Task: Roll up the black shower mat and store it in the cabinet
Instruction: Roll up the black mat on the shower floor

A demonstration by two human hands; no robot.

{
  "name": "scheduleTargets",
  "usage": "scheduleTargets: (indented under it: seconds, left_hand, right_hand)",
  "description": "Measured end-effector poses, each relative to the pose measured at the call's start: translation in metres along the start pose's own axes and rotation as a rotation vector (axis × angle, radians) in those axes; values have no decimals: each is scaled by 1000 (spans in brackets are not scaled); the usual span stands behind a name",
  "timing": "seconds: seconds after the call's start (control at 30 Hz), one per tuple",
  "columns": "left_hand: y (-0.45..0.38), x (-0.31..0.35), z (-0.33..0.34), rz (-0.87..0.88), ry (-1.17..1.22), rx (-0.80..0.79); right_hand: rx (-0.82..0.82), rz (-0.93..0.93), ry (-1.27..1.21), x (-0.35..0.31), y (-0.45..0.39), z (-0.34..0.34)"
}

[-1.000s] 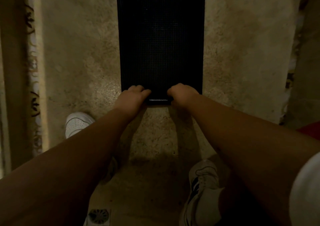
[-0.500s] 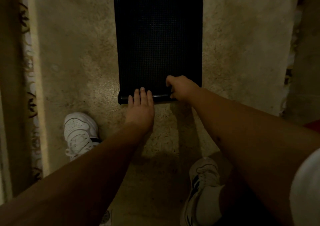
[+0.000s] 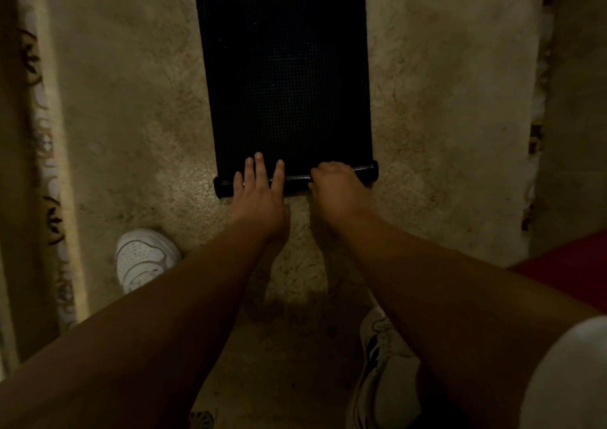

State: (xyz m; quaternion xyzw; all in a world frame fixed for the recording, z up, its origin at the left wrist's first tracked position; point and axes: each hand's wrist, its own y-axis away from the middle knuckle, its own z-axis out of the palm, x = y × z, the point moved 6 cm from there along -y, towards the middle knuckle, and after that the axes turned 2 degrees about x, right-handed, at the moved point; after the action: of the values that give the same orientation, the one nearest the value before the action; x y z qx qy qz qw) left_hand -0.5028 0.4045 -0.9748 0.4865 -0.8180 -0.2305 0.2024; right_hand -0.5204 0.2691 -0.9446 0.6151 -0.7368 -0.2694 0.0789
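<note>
The black shower mat [image 3: 285,77] lies flat on the speckled beige floor, its near edge curled into a thin roll [image 3: 295,180]. My left hand [image 3: 259,192] rests palm-down on the roll's left half with fingers spread over onto the flat part. My right hand [image 3: 338,185] is curled around the roll's right half. The roll's two ends stick out past my hands. No cabinet is in view.
My white shoes stand on the floor [image 3: 131,133], one at the left [image 3: 144,257] and one at the lower right [image 3: 384,379]. A floor drain [image 3: 202,420] sits at the bottom edge. Patterned tiled walls [image 3: 42,139] close in on both sides.
The near edge of the mat has been rolled away from me into a thin tube. My left hand went from gripping the edge to lying flat on the roll.
</note>
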Motion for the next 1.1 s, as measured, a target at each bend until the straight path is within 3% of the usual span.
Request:
scheduleTargets:
  seconds: [0.13,0.33,0.43,0.67,0.83,1.1]
  left_hand:
    - [-6,-4,-4,-10,4,0]
    - [-3,-2,-5,-34,4,37]
    - [10,5,-4,70,-76,117]
    - [4,9,-2,79,-44,44]
    - [0,6,-3,89,-27,23]
    - [-7,6,-11,55,9,81]
  right_hand:
    - [-162,-37,49,3,4,19]
    - [-145,-60,-10,4,5,22]
    - [-161,-38,-7,3,1,21]
    - [-174,13,103,2,-4,14]
    - [-153,159,130,13,8,16]
    - [-152,140,99,16,-15,12]
